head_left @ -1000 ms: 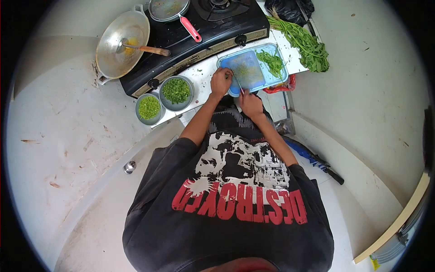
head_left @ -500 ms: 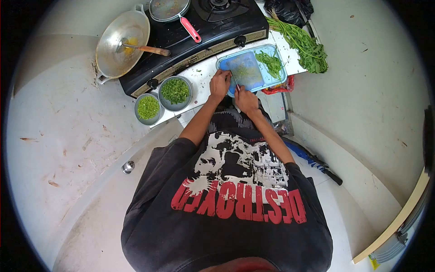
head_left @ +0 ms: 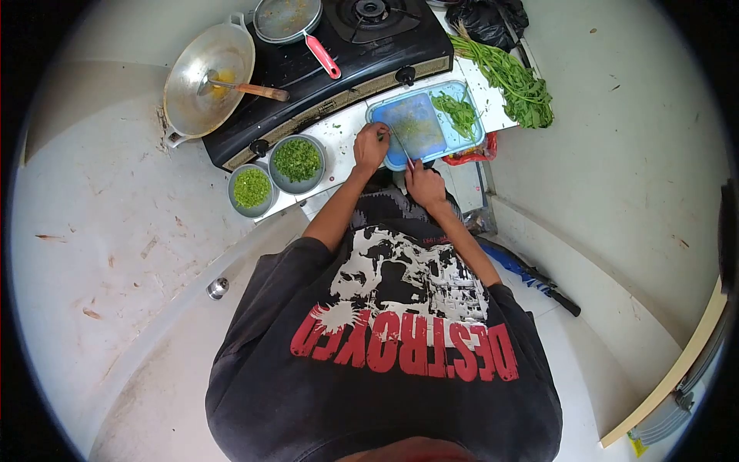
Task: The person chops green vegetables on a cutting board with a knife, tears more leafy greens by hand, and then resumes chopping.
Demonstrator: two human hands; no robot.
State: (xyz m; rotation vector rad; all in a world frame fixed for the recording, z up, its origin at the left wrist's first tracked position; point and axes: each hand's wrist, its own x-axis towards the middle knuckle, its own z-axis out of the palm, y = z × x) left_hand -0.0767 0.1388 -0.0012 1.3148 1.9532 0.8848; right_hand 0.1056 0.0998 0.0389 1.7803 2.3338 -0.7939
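Note:
My right hand (head_left: 425, 185) is closed on the handle of a knife (head_left: 402, 146), whose blade points up and left over the blue cutting board (head_left: 422, 137). At the board's left edge, my left hand (head_left: 371, 145) has its fingers bent together beside the blade, with a bit of green just showing at the fingertips. The board lies in a light blue tray (head_left: 476, 98). Fine green scraps are scattered on the board, and loose green leaves (head_left: 459, 114) lie in the tray to its right.
Two grey bowls of chopped greens, one larger (head_left: 297, 159) and one smaller (head_left: 252, 189), stand left. Behind is a black stove (head_left: 308, 85) with a wok (head_left: 208, 73) and a red-handled pan (head_left: 286, 19). A leafy bunch (head_left: 523, 92) and black bag (head_left: 486, 23) lie right.
My right hand has moved slightly down and right with the knife, and the blade lies at a more slanted angle. My left hand has shifted slightly left.

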